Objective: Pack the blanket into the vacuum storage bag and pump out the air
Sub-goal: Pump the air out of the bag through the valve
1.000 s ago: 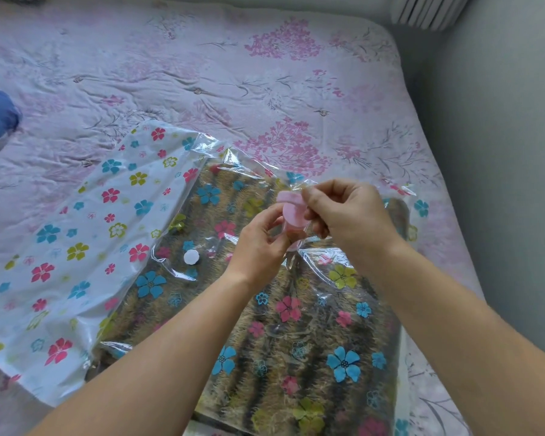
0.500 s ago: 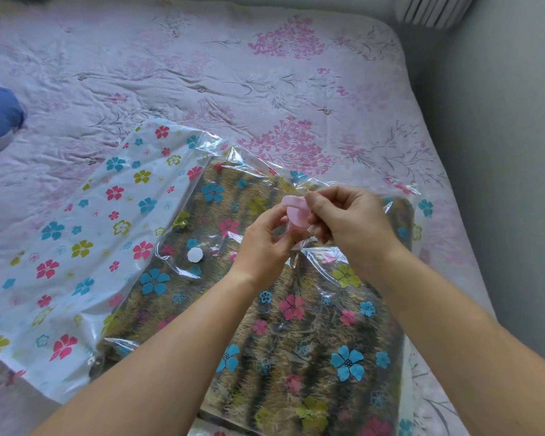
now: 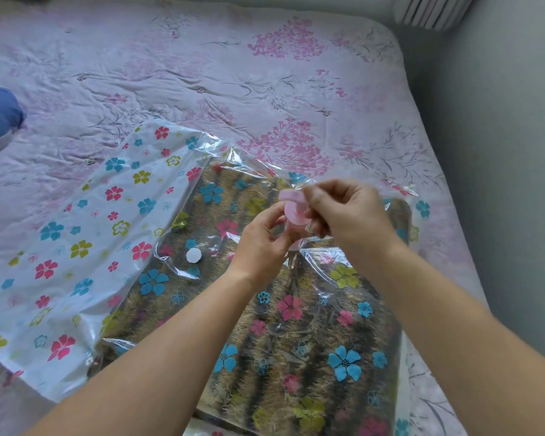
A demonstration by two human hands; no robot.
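The bed, under a wrinkled pale-pink sheet with a floral print, fills nearly the whole view. Its right edge runs along a grey wall. On it lies the clear plastic vacuum storage bag, printed with red, blue and yellow-green flowers. Its flat, unfilled part stretches away to the left. The brown-and-gold striped fleecy blanket is already inside, filling the bag's right half.

Both hands are raised over the blanket, pinching the round pink plastic valve. The left hand grips its lower part, where the film bunches up. The right hand's fingertips curl round its top. A small white scalloped disc lies on the bag, just left of the hands.

The step looks like opening or seating the valve cap. It would go best with the base held steady by the left hand and only the top turned, so the thin film is not twisted or torn. The bag's mouth is out of view, so I cannot tell whether it is sealed.

There is plenty of open bed beyond and to the left. The right is tight, as the bag's edge lies near the bed's edge and the wall.
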